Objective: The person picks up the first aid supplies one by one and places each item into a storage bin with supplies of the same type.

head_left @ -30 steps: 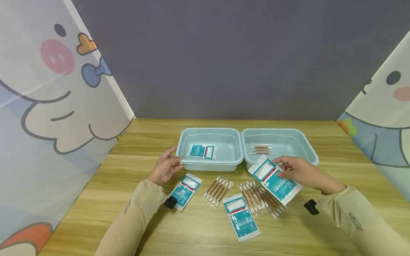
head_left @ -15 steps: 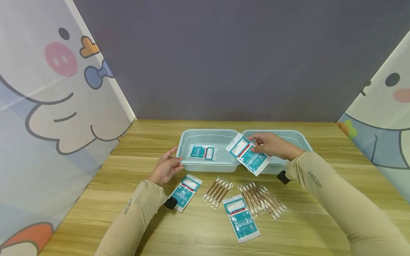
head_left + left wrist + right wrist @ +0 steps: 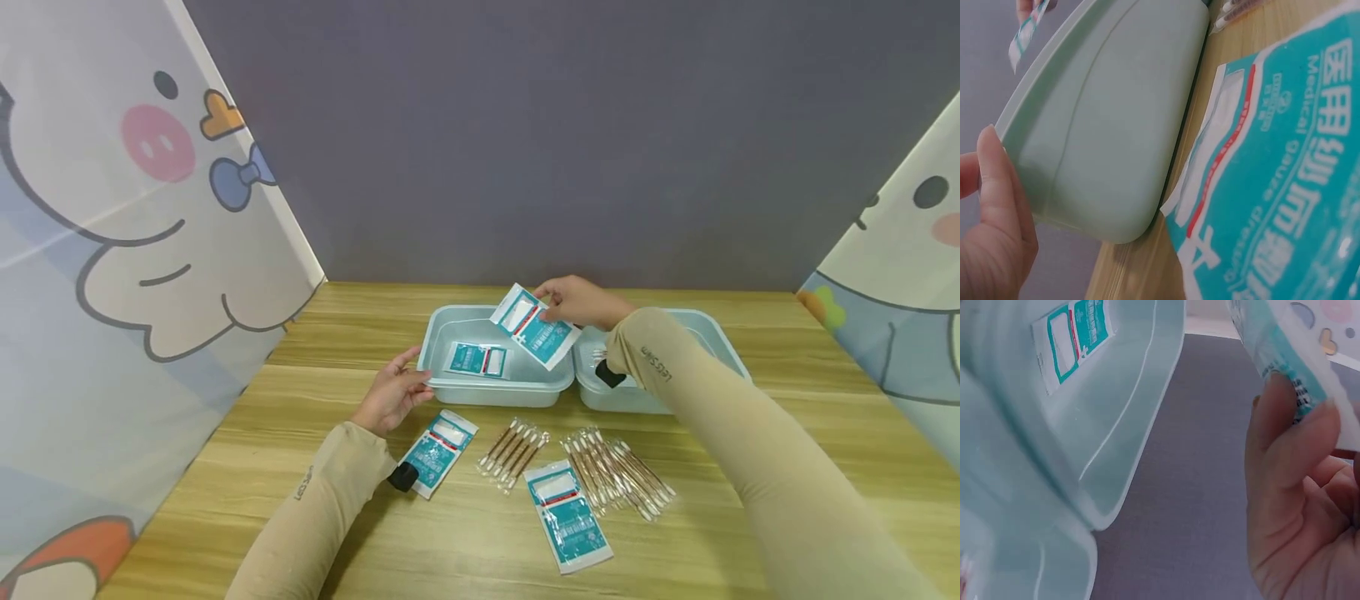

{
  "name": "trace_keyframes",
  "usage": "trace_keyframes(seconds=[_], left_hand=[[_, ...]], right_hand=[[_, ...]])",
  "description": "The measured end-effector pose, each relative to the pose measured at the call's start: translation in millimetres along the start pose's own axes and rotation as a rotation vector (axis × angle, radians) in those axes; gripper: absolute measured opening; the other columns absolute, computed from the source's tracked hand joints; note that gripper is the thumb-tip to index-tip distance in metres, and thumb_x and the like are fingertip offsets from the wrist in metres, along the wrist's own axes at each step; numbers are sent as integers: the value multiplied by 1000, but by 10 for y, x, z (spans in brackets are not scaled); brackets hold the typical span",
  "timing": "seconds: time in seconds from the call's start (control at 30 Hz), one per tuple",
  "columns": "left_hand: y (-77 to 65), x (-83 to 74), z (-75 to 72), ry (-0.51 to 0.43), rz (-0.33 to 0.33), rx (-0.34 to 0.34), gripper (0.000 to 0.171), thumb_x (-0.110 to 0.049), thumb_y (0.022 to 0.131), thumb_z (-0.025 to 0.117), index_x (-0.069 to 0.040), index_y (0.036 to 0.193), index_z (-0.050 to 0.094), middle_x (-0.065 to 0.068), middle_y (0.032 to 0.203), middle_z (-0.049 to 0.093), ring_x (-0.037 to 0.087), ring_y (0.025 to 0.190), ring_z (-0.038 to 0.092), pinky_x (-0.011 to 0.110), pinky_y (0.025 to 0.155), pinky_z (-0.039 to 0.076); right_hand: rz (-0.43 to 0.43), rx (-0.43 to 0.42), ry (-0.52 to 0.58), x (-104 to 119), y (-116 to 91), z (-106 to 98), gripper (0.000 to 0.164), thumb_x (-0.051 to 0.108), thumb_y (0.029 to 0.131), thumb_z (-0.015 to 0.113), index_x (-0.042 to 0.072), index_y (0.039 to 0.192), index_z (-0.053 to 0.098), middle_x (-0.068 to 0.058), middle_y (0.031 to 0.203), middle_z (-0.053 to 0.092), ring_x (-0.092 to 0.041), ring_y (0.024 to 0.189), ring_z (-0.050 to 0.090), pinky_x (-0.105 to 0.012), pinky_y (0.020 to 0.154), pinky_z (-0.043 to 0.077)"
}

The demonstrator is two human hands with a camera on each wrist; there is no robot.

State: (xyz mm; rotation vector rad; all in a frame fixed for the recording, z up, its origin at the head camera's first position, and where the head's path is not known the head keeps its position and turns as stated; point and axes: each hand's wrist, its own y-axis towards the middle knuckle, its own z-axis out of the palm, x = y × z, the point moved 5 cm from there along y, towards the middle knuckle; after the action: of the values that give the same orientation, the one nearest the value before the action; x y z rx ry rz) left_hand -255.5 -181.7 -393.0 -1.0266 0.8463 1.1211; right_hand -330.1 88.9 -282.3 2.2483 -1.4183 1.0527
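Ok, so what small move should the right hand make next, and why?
Probably lower the held gauze packet into the left tray and let go: in the head view the right hand holds it over that tray, a matching packet lies inside, and the left hand grips the tray.

We note: gauze pkts [image 3: 568, 517], glossy film | tubs [image 3: 498, 397], smooth plast. | swab pkts [image 3: 618, 473], clear shiny film | tabletop [image 3: 420, 550], wood-grain | sleeves [image 3: 765, 450], matt cloth

The left sleeve [image 3: 318, 504] and right sleeve [image 3: 723, 429] each read "Let's Slim". The gauze packet [image 3: 1285, 169] in the left wrist view reads "Medical gauze dressing" beside Chinese characters beginning "医用" and bears a white cross [image 3: 1202, 251]; its red-stripe print is illegible.
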Motion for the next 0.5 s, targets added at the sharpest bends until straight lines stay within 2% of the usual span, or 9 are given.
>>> trace_keyframes(seconds=[0.07, 0.23, 0.43, 0.5], left_hand=[[1, 2, 3, -5, -3, -4, 63, 10, 95, 46, -3, 151, 19, 8, 85, 52, 9, 56, 58, 16, 57, 54], [9, 10, 6, -4, -12, -18, 64, 11, 94, 46, -3, 151, 21, 8, 83, 54, 10, 55, 58, 17, 57, 54], [8, 8, 5, 4, -13, -30, 63, 10, 94, 47, -4, 151, 22, 7, 82, 54, 10, 54, 57, 17, 57, 54], [4, 6, 2, 4, -12, -31, 63, 10, 94, 47, -4, 151, 22, 7, 82, 54, 9, 54, 57, 17, 57, 54]], right_hand=[[19, 15, -22, 49, 103, 26, 41, 7, 93, 61, 2, 133, 53, -10, 92, 62, -11, 64, 54, -23, 53, 45], [49, 22, -53, 135, 324, 97, 42, 9, 94, 61, 4, 135, 53, -11, 99, 62, -14, 70, 57, -24, 55, 49], [5, 13, -149, 173, 534, 186, 41, 8, 92, 63, 4, 133, 55, -8, 90, 62, -12, 58, 49, -23, 50, 45], [-13, 15, -174, 194, 580, 218, 39, 6, 91, 64, 4, 130, 59, -9, 91, 63, -12, 58, 48, -23, 52, 44]])
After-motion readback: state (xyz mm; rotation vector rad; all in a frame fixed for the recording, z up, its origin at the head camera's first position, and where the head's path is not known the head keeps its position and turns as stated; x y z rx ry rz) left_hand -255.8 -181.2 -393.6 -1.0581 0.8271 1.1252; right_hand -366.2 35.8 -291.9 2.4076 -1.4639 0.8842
